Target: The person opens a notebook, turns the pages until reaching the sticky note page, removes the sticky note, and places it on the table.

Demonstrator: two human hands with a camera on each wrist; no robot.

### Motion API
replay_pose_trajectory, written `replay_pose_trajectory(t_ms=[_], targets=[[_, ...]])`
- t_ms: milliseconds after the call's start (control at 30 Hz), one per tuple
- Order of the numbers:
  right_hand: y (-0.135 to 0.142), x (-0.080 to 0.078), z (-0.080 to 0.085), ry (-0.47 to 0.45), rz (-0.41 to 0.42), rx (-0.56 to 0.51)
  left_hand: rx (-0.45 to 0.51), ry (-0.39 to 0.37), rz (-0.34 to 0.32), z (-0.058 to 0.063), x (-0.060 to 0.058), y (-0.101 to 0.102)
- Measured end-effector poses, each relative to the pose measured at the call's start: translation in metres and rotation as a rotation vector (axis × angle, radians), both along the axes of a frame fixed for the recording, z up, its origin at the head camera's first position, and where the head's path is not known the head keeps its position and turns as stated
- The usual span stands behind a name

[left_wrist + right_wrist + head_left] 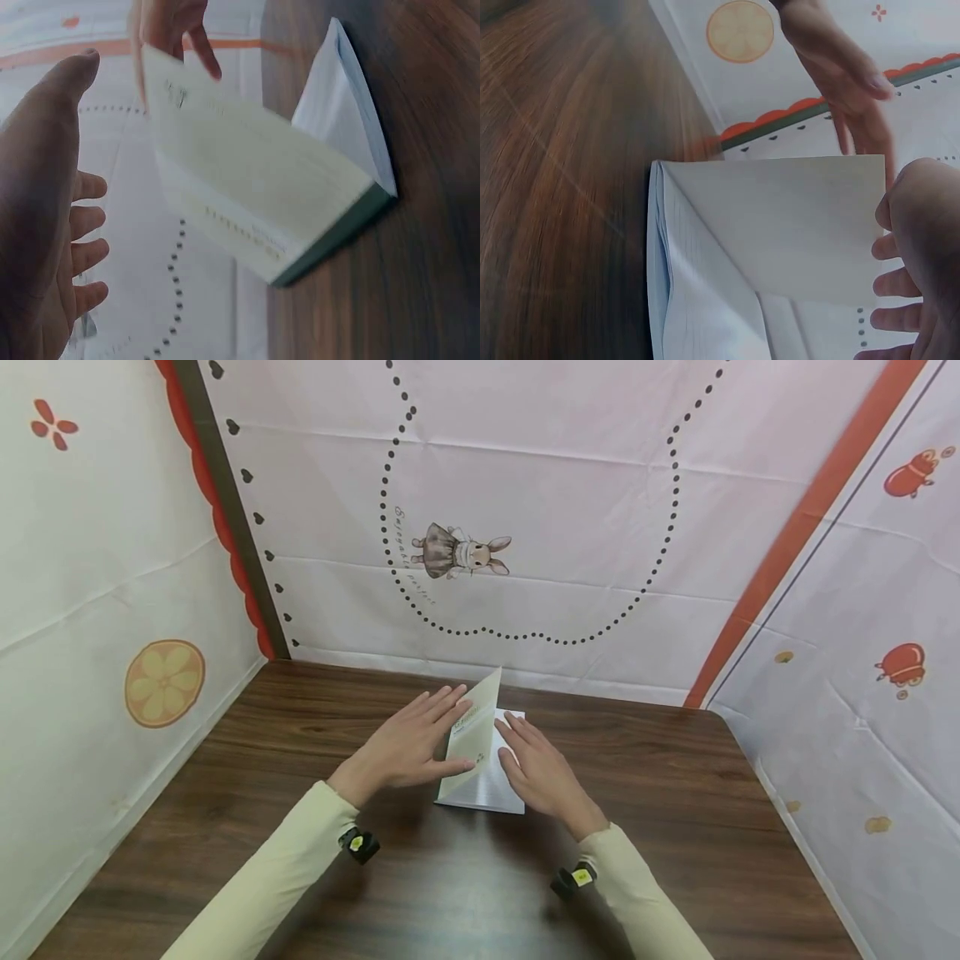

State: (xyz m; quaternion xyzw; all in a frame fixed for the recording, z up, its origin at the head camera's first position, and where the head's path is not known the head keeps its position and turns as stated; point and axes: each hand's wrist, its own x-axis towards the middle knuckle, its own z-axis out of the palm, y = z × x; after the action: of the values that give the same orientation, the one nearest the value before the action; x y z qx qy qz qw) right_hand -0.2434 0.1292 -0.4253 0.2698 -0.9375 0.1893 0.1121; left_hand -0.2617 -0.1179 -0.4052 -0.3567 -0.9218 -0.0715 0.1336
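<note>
A thin book lies on the brown wooden table with its pale cream cover (486, 702) raised steeply and the white lined pages (712, 292) uncovered to the right. Its dark green spine (337, 238) runs along the left side. Small print shows on the cover's outer face. To the left of the cover is my left hand (405, 747), fingers straight and thumb spread, gripping nothing. My right hand (542, 768) hovers at the right side over the pages, its fingers extended. In the right wrist view its fingertips lie by the cover's free edge; whether they touch it I cannot tell.
Around the book spreads the dark wood-grain table (660, 827). White printed cloth hangs at the back (555, 552) and on both sides, with a rabbit drawing (453, 552) behind the book. Each wrist wears a black strap with a small device (360, 843).
</note>
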Motion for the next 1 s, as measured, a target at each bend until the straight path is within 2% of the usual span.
replay_pose_trajectory(t_ms=[200, 467, 767, 867, 1000], targets=[[-0.012, -0.002, 0.000, 0.003, 0.049, 0.013, -0.022, 0.073, -0.072, 0.005, -0.003, 0.018], [-0.015, -0.005, -0.004, 0.013, 0.093, 0.031, -0.082, 0.095, -0.037, -0.001, -0.007, 0.013], [-0.012, -0.007, -0.016, -0.022, 0.089, 0.085, -0.046, 0.097, 0.052, -0.001, 0.002, -0.032], [-0.006, -0.008, -0.026, -0.036, 0.086, 0.103, -0.047, 0.091, 0.072, -0.005, 0.005, -0.046], [0.002, -0.007, -0.038, -0.065, 0.080, 0.116, -0.033, 0.098, 0.063, -0.015, 0.008, -0.059]])
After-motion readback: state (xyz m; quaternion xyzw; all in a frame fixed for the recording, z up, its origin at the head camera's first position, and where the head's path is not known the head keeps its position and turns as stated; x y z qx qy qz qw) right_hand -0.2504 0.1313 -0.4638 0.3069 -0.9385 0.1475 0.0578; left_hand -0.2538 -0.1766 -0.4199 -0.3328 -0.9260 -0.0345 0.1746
